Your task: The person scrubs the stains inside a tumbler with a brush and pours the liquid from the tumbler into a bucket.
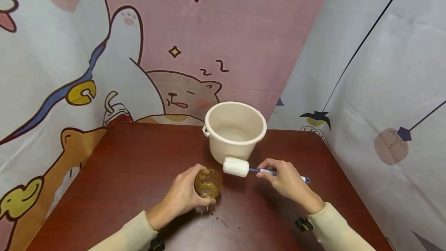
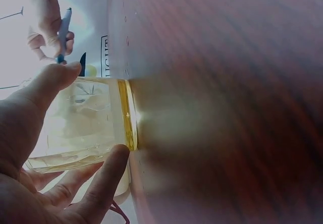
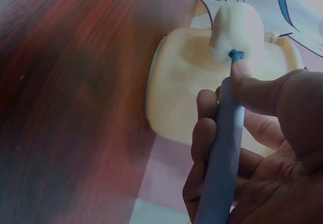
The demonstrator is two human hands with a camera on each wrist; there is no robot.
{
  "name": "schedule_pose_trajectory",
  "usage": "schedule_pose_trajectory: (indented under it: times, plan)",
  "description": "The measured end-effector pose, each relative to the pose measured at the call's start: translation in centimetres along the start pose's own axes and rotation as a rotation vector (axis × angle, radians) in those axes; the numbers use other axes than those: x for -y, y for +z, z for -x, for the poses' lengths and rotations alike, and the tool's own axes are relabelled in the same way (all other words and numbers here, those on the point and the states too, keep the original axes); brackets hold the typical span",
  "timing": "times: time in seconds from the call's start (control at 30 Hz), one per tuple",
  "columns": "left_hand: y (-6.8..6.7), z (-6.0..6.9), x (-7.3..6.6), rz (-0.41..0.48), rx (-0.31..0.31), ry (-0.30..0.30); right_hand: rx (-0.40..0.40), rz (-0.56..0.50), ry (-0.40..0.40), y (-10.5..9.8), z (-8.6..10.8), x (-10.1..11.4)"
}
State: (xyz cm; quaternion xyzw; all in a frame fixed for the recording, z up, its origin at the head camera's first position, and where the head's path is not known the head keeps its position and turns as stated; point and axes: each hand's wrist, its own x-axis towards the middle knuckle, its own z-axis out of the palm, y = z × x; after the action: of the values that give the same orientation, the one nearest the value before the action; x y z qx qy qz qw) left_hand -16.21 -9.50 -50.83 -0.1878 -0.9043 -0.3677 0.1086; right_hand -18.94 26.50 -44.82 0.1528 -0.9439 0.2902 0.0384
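My left hand (image 1: 179, 195) grips a clear amber glass cup (image 1: 208, 184), thumb on one side and fingers round the other. In the left wrist view the cup's thick yellow base (image 2: 128, 115) is close to the table; whether they touch I cannot tell. With my right hand (image 1: 287, 181) I hold a sponge cup brush (image 1: 236, 166) by its slim blue-grey handle (image 3: 222, 158), the thumb lying along it. The white sponge head points left, in front of the cream bucket (image 1: 230, 151) and to the right of the cup's mouth, apart from it.
The bucket stands at the back of the dark red-brown table (image 1: 150, 154), with shallow liquid (image 1: 232, 135) in its bottom. Small water drops (image 1: 221, 221) dot the tabletop near the cup. A cartoon-printed cloth (image 1: 244, 50) hangs behind and along the sides.
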Motion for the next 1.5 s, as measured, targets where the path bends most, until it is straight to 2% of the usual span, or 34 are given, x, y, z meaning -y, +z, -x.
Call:
schedule_pose_trajectory:
  times: [0.3, 0.5, 0.8, 1.0, 1.27, 1.5]
  plan:
    - [0.0, -0.2, -0.1, -0.003, 0.006, 0.001, 0.056, 0.021, -0.003, 0.6, 0.1, -1.4]
    - [0.0, 0.0, -0.2, 0.014, 0.008, -0.017, 0.069, 0.020, 0.002, 1.2, 0.1, -2.3]
    - [-0.1, 0.2, -0.3, 0.007, -0.011, 0.007, 0.088, 0.037, 0.008, 1.6, 0.2, -3.2]
    - [-0.2, 0.2, -0.4, 0.015, -0.005, -0.002, 0.091, 0.080, 0.008, 1.7, 0.3, -3.6]
    - [-0.1, 0.2, -0.6, 0.022, 0.028, -0.037, 0.148, 0.116, 0.022, 1.7, 0.7, -3.9]
    - [-0.7, 0.1, -0.1, 0.073, 0.100, -0.051, 0.165, 0.124, 0.031, 1.6, 0.7, -3.8]
